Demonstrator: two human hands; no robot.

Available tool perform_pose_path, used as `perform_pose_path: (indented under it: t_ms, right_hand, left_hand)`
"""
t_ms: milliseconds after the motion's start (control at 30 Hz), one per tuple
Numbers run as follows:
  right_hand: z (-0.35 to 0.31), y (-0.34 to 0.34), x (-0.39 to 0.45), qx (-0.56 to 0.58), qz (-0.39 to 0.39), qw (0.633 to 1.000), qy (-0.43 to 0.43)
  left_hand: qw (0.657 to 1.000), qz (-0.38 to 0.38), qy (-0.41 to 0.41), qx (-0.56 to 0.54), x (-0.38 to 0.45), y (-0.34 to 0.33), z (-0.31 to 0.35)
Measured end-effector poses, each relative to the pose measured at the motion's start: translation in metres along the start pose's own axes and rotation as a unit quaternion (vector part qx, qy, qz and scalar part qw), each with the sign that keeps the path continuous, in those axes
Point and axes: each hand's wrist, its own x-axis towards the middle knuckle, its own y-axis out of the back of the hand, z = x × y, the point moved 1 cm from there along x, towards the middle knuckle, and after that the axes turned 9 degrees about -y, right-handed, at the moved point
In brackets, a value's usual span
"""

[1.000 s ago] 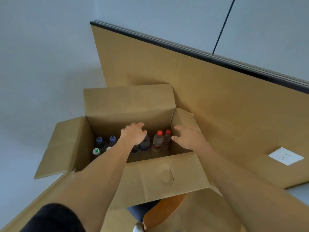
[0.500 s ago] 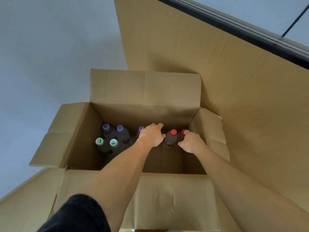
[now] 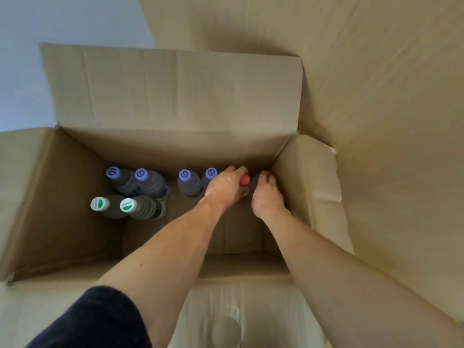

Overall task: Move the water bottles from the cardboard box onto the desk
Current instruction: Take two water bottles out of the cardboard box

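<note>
An open cardboard box (image 3: 173,96) fills the view, with several upright bottles inside. Purple-capped bottles (image 3: 148,180) stand along the far wall and two bottles with white-and-green caps (image 3: 126,205) stand in front of them at the left. In the far right corner stand two red-capped bottles. My left hand (image 3: 226,188) grips the neck of the nearer red-capped bottle (image 3: 245,180). My right hand (image 3: 267,197) grips the other red-capped bottle (image 3: 266,175), which is mostly hidden by the fingers.
The desk's tan side panel (image 3: 376,96) rises right behind and beside the box. The box flaps are folded outward on all sides, the near flap (image 3: 226,317) below my arms. Grey floor (image 3: 50,21) shows at top left.
My head has moved closer over the box. Both hands have gone deeper into the far right corner and closed round the two red-capped bottles.
</note>
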Motion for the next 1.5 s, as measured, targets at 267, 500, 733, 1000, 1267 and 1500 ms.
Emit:
perform_pose_path:
  t_ms: [267, 500, 733, 1000, 1267, 1500]
  right_hand:
    - [-0.001, -0.006, 0.022, -0.028, 0.005, 1.0, -0.002]
    - [-0.001, -0.011, 0.032, -0.08, 0.041, 0.996, 0.017]
    - [-0.007, -0.021, 0.037, -0.124, 0.055, 0.99, 0.032]
    - [-0.01, -0.039, 0.047, -0.135, 0.027, 0.989, 0.044]
    - [-0.004, -0.049, 0.055, -0.047, 0.001, 0.998, 0.039]
    - [-0.002, -0.039, 0.042, 0.032, 0.008, 0.999, 0.002]
  left_hand:
    - [0.999, -0.003, -0.03, 0.024, -0.012, 0.016, -0.014]
    - [0.997, -0.013, -0.068, 0.045, -0.049, 0.032, -0.041]
    - [0.987, -0.069, -0.086, 0.119, -0.076, 0.045, -0.066]
    - [0.994, -0.042, -0.054, 0.088, -0.095, 0.04, -0.086]
    - [0.992, -0.092, -0.017, 0.085, -0.078, 0.019, -0.094]
    - [0.992, -0.112, 0.019, 0.051, -0.063, 0.007, -0.1]
